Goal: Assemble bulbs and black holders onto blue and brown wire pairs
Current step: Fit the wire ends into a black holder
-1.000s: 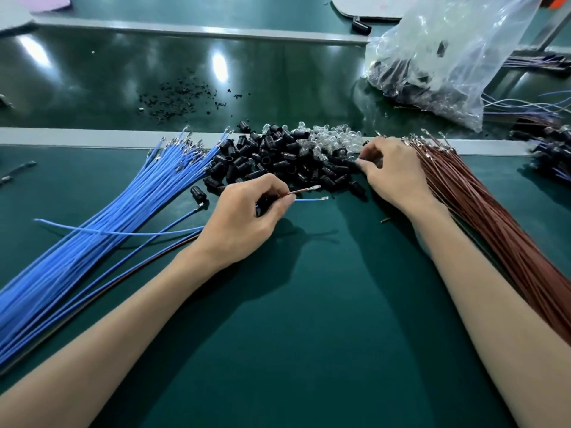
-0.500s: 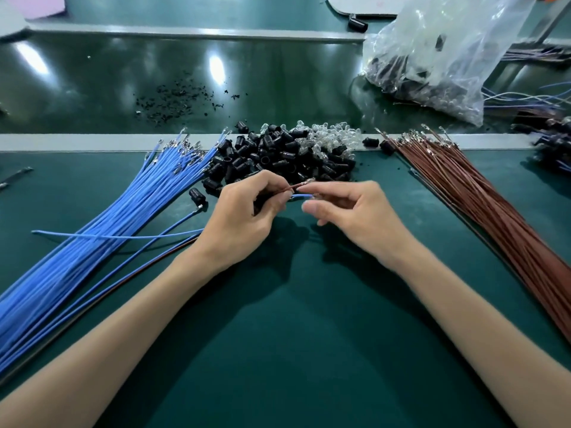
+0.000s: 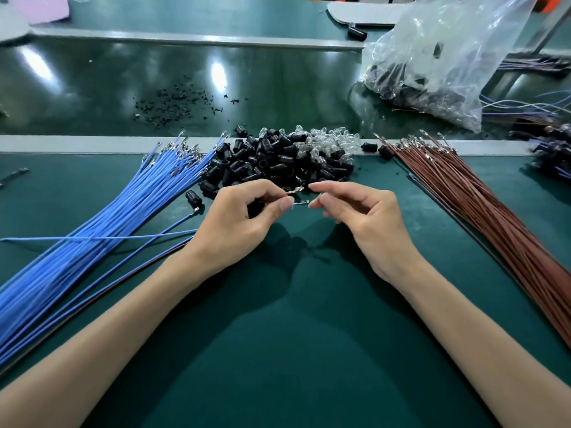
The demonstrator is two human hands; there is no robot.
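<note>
My left hand (image 3: 238,220) pinches a blue and brown wire pair (image 3: 148,261); the pair's two metal terminals (image 3: 296,196) stick out to the right of my thumb. A dark piece shows under the curled left fingers. My right hand (image 3: 364,217) is level with it, index finger and thumb apart at the terminal tips, with nothing visible between them. Just behind both hands lies a pile of black holders (image 3: 272,162), with clear bulbs (image 3: 324,140) at its back right. A blue wire bundle (image 3: 123,211) fans out on the left and a brown wire bundle (image 3: 494,217) on the right.
A clear plastic bag (image 3: 438,57) of parts sits at the back right on the dark conveyor belt (image 3: 92,88), near black crumbs (image 3: 173,106). A grey rail (image 3: 77,143) separates the belt from the green mat (image 3: 278,335). More wired parts lie at the far right edge (image 3: 553,156).
My right hand left the pile at the back and came to the wire terminals held by my left hand. The left hand has stayed almost in place.
</note>
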